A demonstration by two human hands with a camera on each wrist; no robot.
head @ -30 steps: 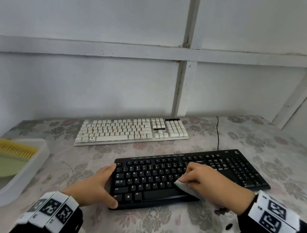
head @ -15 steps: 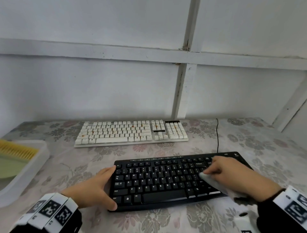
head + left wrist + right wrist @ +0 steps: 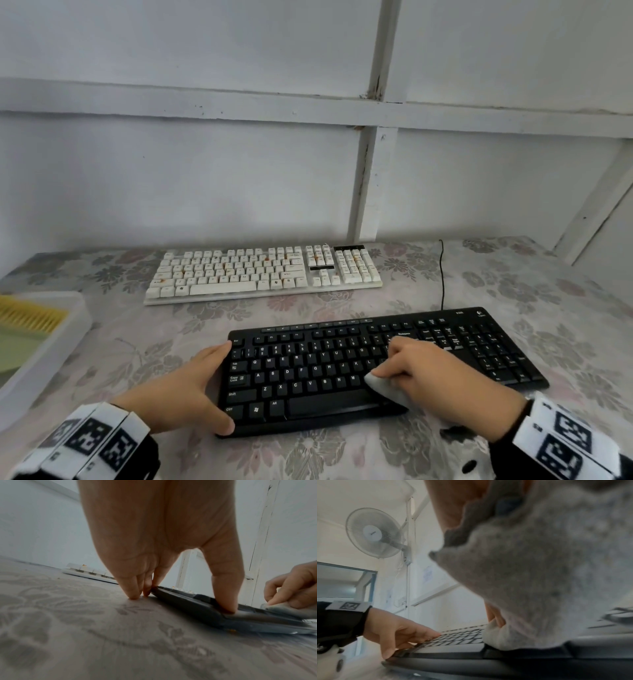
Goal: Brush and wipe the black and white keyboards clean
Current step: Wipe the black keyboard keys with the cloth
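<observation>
Since half a second ago the right hand [image 3: 442,380] is sliding back leftward across the black keyboard [image 3: 308,373], from the keys near the number pad to the lower middle rows by the space bar's right end. Its grip is curling round a white cloth [image 3: 383,389], pinching it and pressing it onto the keys; the right wrist view is mostly filled by that cloth [image 3: 539,574].

The left hand [image 3: 185,390] is bracing the keyboard's left end: thumb [image 3: 224,601] lying on the near left corner, fingers [image 3: 132,589] straight and close together, tips touching the worktop [image 3: 565,308] and the far left edge. Grip spread, curling round nothing.

The black keyboard is lying near the front of the flowered worktop, its cable [image 3: 442,274] running toward the wall. The white keyboard [image 3: 263,274] is lying behind it, apart, orange stains showing on several keys.

At the left edge, a white tray [image 3: 51,346] is holding a yellow-bristled brush [image 3: 30,317] and a pale green piece [image 3: 13,353], partly cropped.
</observation>
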